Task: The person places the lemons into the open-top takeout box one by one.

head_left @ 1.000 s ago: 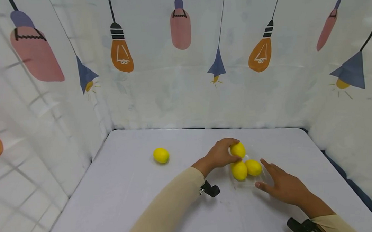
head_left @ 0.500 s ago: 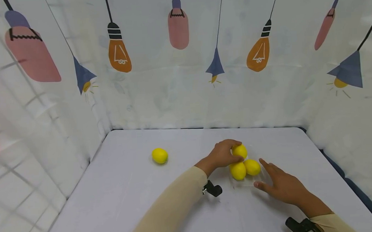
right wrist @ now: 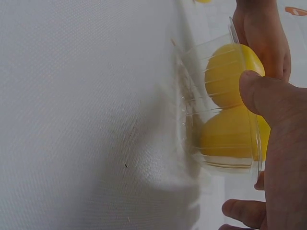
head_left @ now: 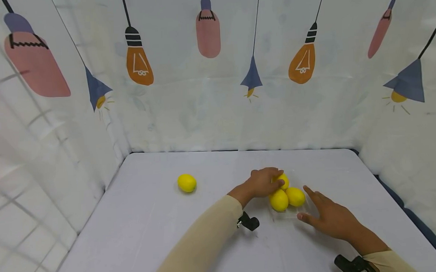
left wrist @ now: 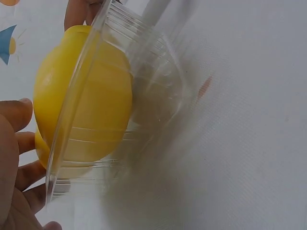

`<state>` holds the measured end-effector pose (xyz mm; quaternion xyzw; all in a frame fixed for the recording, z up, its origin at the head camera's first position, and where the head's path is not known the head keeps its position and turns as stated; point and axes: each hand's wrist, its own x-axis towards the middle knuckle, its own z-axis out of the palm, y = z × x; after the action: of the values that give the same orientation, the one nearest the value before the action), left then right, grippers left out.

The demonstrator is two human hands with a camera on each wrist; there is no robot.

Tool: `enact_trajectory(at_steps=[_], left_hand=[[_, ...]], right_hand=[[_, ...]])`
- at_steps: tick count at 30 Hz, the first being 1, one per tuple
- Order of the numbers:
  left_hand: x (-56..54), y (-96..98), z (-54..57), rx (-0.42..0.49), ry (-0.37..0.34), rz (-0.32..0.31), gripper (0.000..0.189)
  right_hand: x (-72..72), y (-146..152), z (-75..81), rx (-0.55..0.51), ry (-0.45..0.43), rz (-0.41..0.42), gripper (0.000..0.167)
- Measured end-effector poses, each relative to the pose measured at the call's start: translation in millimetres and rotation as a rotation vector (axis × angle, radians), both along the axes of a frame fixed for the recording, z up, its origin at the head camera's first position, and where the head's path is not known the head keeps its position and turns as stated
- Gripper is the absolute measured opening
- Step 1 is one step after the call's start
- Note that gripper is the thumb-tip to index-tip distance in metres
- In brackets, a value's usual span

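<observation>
A clear plastic container [head_left: 280, 217] stands on the right part of the table. Two yellow lemons lie side by side in it, the front-left lemon [head_left: 279, 200] and the right lemon [head_left: 296, 196]. At its back-left corner my left hand [head_left: 261, 183] pinches a third lemon [head_left: 284, 181], partly covered by thumb and fingers. Across the container, my right hand [head_left: 333, 218] is spread with fairly straight fingers. In the right wrist view, the right thumb [right wrist: 261, 93] overlaps the container's rim. The left wrist view shows a lemon [left wrist: 86, 96] through the clear wall.
Another lemon [head_left: 186, 183] lies alone on the white-covered table [head_left: 153, 236], left of the left hand. White curtains [head_left: 202, 116] printed with hanging lamps enclose the table's back and sides. Black camera mounts [head_left: 249, 221] sit at both wrists.
The left hand has shifted slightly right and lowered with its lemon at the container's back-left corner. Its fingers now cover more of the lemon. The right hand stays beside the container.
</observation>
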<state>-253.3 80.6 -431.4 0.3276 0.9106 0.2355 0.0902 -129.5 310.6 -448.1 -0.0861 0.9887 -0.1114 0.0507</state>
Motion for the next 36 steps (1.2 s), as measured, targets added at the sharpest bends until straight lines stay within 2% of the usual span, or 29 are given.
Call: enact_trajectory(at_steps=[4, 10, 17, 32, 36], left_hand=[[0.3, 0.0, -0.2, -0.034, 0.012, -0.011, 0.056], [1.5, -0.6, -3.9, -0.052, 0.005, 0.017, 0.055], [0.6, -0.2, -4.4, -0.046, 0.06, -0.009, 0.045], [-2.3, 0.3, -6.1, 0.098, 0.0, 0.087, 0.034], [-2.5, -4.7, -6.5, 0.131, 0.025, 0.074, 0.033]], right_hand=[[0.5, -0.1, -1.3, -0.004, -0.005, -0.002, 0.107], [1.2, -1.4, 0.5, -0.001, -0.007, -0.003, 0.108], [0.9, -0.9, -0.8, 0.004, -0.008, -0.007, 0.108], [0.3, -1.3, 0.3, -0.004, -0.013, -0.001, 0.108], [0.1, -0.7, 0.1, -0.002, -0.011, -0.002, 0.108]])
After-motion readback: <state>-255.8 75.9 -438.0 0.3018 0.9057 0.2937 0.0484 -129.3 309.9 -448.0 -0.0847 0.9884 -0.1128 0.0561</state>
